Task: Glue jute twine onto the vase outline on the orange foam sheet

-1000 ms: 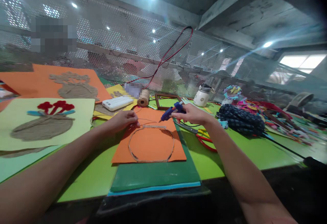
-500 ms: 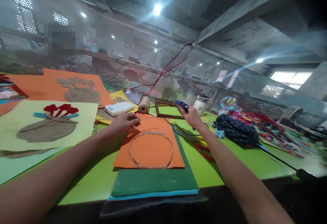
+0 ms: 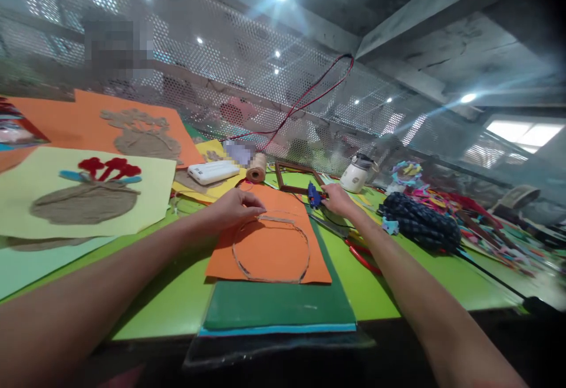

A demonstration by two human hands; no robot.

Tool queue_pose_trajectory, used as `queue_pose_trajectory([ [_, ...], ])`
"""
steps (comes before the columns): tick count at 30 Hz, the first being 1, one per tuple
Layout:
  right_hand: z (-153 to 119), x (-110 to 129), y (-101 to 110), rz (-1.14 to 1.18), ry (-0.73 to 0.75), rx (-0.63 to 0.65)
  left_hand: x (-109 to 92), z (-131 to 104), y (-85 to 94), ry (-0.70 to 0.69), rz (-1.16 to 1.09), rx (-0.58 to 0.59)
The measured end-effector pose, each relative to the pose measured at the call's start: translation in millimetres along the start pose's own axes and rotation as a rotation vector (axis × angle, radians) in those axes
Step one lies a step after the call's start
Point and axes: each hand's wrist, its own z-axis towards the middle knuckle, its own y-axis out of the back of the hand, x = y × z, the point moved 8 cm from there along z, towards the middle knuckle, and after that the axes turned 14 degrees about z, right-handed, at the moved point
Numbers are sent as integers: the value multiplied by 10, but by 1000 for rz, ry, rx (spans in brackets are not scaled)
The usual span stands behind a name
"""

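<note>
My left hand (image 3: 241, 205) is over the upper left of an orange sheet (image 3: 269, 249), its thumb and finger pinched at the loose end of a thin strand of twine (image 3: 278, 212). On the sheet, twine forms a rounded pot outline with a flat strip across its top. My right hand (image 3: 338, 199) is at the far right of the sheet, its fingers closed on a blue glue gun (image 3: 314, 195) low near the table. Red-handled scissors (image 3: 365, 258) lie beneath my right forearm. The orange sheet rests on a green board (image 3: 278, 305).
A twine spool (image 3: 256, 170), a white power bank (image 3: 213, 171) and a brown frame (image 3: 287, 186) are behind the sheet. At left lie a finished flower-pot picture (image 3: 154, 199) and an orange one (image 3: 92, 105). A white bottle (image 3: 356, 174) and a dark folded umbrella (image 3: 418, 223) stand to the right.
My right hand has lowered the glue gun toward the table, and the gun has turned. My left hand has moved closer to the twine outline's top. The view has tilted slightly downward.
</note>
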Motion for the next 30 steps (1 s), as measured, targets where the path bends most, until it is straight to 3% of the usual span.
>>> queue_pose_trajectory([
  [4,-128,354,106,121,77,-40,51,33,-43,20,27,-8],
  [9,-293,764,-26,275,196,119,75,49,-53,6,108,-12],
  [17,-352,772,-253,260,267,361,74,59,-63,29,240,40],
  [30,-498,942,-267,197,318,495,103,43,-101,46,336,117],
])
